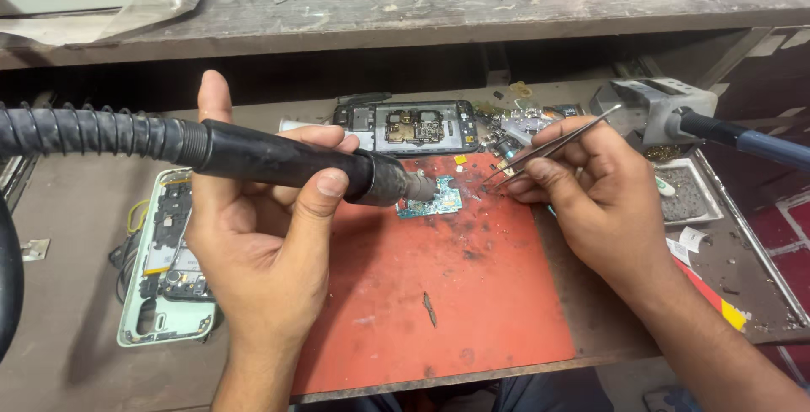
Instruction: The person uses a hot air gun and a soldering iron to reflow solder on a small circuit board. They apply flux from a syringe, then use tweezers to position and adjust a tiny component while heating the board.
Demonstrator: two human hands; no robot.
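Standing at the bench (76, 361), a person works over a red mat (439, 294) with both hands. The left hand (261, 235) is closed around a black hot-air wand (278, 159), thumb and fingers wrapped on the barrel; a ribbed black hose (93, 134) runs off from it to the left edge of the view. The metal nozzle (418, 186) points right and sits just above a small teal circuit board (434, 203) lying on the upper part of the mat. The right hand (591, 201) is closed on thin metal tweezers (548, 149), pinched between thumb and fingers. The tips reach down and left, ending just beside the board's right edge; whether they touch it cannot be told.

Behind the mat lies an opened phone (409, 128), its internals exposed. A second opened phone frame (164, 260), pale green, lies left of the mat, partly behind the left wrist. Loose small parts (515, 121) are scattered at the mat's upper right. A grey tool stand (654, 108) with a blue cable is at the right. The mat shows dark scorch marks and debris near its centre.
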